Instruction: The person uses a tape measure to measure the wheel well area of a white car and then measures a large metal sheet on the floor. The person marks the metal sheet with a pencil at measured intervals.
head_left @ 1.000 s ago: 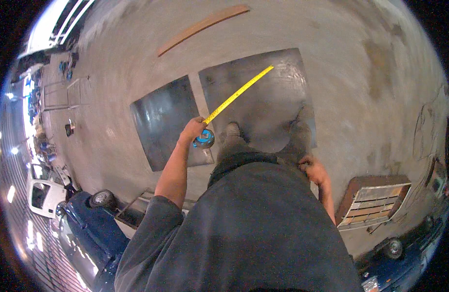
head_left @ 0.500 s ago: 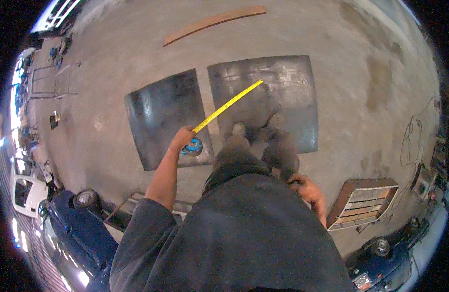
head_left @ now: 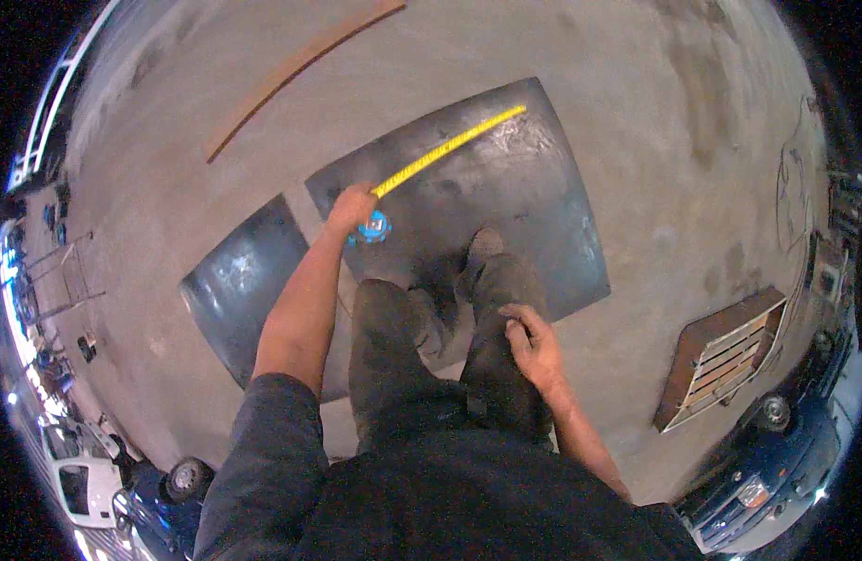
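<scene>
My left hand (head_left: 354, 206) is closed around a tape measure, whose round blue case (head_left: 374, 226) shows beside the fingers. Its yellow blade (head_left: 440, 152) sticks out, slanting up and right over the larger dark sheet panel (head_left: 553, 201) on the floor. Whether the blade touches the panel I cannot tell. A smaller dark panel (head_left: 249, 276) lies to the left of it, with a narrow strip of floor between the two. My right hand (head_left: 536, 351) is at my right thigh, loosely bent with fingers apart, and nothing shows in it.
One of my shoes (head_left: 485, 243) stands on the larger panel. A long brown board (head_left: 300, 75) lies farther off. To the right sits a slatted, brown-sided frame (head_left: 725, 360), with a dark blue car (head_left: 768, 467) near it. A white vehicle door (head_left: 85, 491) stands at the lower left.
I have stepped forward and the view has turned, so the panels and board appear rotated. The tape is now over the larger panel. My right hand has come forward to my thigh.
</scene>
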Motion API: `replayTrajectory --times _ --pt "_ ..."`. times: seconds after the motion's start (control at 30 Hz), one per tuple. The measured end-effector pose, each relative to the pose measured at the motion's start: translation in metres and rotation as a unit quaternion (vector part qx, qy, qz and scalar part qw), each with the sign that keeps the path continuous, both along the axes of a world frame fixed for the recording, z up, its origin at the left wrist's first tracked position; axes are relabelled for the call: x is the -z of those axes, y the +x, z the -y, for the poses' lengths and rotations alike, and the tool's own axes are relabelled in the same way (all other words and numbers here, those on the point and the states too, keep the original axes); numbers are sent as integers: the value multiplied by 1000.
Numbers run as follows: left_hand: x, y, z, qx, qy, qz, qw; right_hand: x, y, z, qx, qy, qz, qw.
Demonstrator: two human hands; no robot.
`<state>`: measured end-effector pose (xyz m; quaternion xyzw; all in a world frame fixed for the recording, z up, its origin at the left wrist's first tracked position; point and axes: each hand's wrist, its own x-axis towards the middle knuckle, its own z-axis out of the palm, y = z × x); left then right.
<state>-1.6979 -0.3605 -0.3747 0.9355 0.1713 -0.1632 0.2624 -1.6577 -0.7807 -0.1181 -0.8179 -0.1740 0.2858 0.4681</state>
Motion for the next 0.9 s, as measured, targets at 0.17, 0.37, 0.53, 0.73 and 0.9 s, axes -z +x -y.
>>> replayTrajectory --times 0.17,0.37,0.53,0.73,0.9 --pt "38 130 4 -71 -31 -38 996 68 24 -1 86 -19 13 996" --pt "148 194 -18 -19 -7 -27 999 160 60 -16 155 27 81 984" --pt "213 206 -29 -33 10 -6 999 233 80 -37 171 65 137 974" --pt "256 193 -48 -17 20 -16 1000 236 70 -60 230 64 102 966" --pt "258 191 -50 -52 -10 -28 998 248 69 -74 172 40 184 967"
